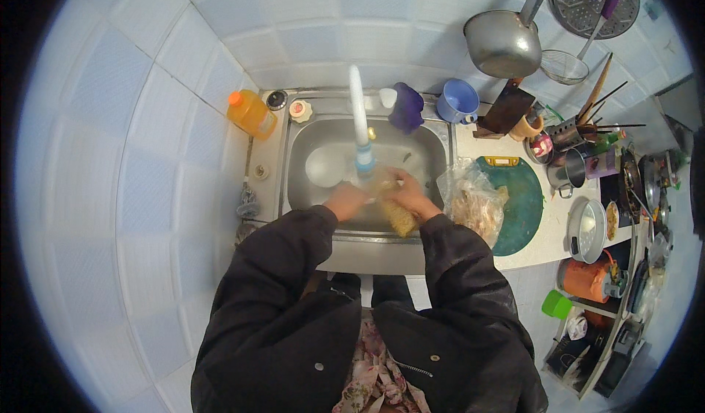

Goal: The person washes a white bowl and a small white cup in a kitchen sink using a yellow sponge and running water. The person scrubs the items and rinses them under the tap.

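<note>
Both my hands are over the stainless steel sink [302, 202], below the white faucet spout [358, 104] with its blue tip [364, 157]. My right hand [410, 195] grips a yellowish scrubbing cloth [400, 218], which hangs towards the sink's front rim. Curled fingers of my left hand [347, 201] close on a small pale item [372, 199], too motion-blurred to identify. The two hands are close together, partly hiding what lies between them. A whitish round dish [326, 167] lies in the basin, left of the spout.
Right of the sink, a clear plastic bag with food [476, 206] overlaps a green cutting board [520, 204]. A blue mug [458, 102], a cleaver [506, 107] and an orange bottle [251, 114] line the back. A saucepan [504, 44] hangs above.
</note>
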`<action>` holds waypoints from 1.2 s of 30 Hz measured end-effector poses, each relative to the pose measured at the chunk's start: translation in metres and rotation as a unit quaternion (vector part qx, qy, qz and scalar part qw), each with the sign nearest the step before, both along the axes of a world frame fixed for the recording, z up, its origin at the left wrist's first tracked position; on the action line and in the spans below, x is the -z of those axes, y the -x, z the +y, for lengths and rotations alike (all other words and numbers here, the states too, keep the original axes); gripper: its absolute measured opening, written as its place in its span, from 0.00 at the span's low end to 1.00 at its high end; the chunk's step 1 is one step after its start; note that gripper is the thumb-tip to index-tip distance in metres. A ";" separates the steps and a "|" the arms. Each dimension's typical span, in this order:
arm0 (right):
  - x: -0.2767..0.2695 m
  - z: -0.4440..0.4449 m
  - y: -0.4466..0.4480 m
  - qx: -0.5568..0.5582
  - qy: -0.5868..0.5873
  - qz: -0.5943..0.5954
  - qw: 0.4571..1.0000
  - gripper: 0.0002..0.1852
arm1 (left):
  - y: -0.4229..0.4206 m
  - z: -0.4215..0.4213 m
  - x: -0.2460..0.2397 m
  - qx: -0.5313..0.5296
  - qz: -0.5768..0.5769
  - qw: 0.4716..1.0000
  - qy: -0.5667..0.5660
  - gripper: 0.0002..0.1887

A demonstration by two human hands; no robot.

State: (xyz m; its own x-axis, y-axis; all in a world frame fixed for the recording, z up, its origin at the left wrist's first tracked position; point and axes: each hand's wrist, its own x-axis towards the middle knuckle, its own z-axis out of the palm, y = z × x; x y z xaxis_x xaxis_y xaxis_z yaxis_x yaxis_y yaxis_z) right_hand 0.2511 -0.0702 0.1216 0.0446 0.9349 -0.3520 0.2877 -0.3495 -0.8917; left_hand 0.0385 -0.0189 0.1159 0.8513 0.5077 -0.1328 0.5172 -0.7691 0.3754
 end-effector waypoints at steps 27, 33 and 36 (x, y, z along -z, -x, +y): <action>0.031 -0.030 0.036 0.028 -0.184 -0.247 0.951 0.24 | -0.005 -0.006 0.028 -0.316 -0.401 0.583 0.632 0.19; 0.050 0.027 -0.014 -0.012 -0.020 -0.200 0.980 0.23 | -0.001 -0.005 0.029 -0.317 -0.385 0.591 0.634 0.19; 0.035 0.021 -0.014 0.003 -0.063 -0.187 0.980 0.23 | -0.001 -0.002 0.036 -0.283 -0.403 0.600 0.630 0.19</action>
State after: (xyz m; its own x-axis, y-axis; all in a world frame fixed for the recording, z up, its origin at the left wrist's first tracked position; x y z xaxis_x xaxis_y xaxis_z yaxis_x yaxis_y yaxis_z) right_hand 0.2649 -0.0490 0.0862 0.1536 0.9693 -0.1918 0.6021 -0.2457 -0.7597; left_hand 0.0395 -0.0205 0.0802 0.6355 0.6744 -0.3758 -0.1785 0.6019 0.7784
